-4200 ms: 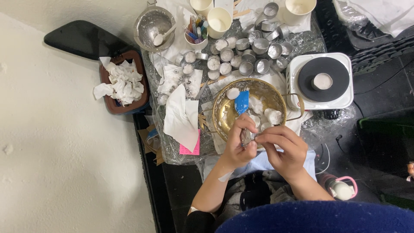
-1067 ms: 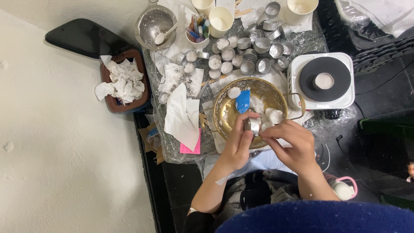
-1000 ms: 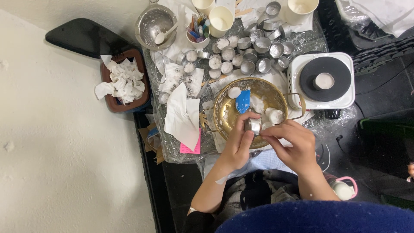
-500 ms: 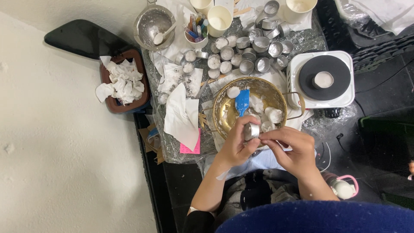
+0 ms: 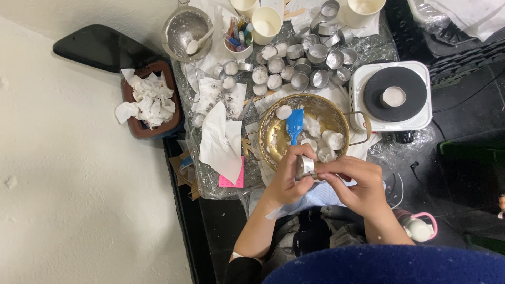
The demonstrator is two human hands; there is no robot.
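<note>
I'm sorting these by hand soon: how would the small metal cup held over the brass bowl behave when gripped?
The small metal cup, pinched between left hand and right hand, looks thin-walled, so probably light and easily dented. Its shiny round side could slip, and might roll if laid sideways. White residue in the brass bowl suggests waxy, slick surfaces.

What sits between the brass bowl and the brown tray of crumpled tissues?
In the head view, a folded white paper napkin lies between the brass bowl and the brown tray.

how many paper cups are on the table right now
3. One paper cup stands beside the holder of coloured pens, another at the top edge behind it, a third at the top right. More may lie beyond the frame.
</note>
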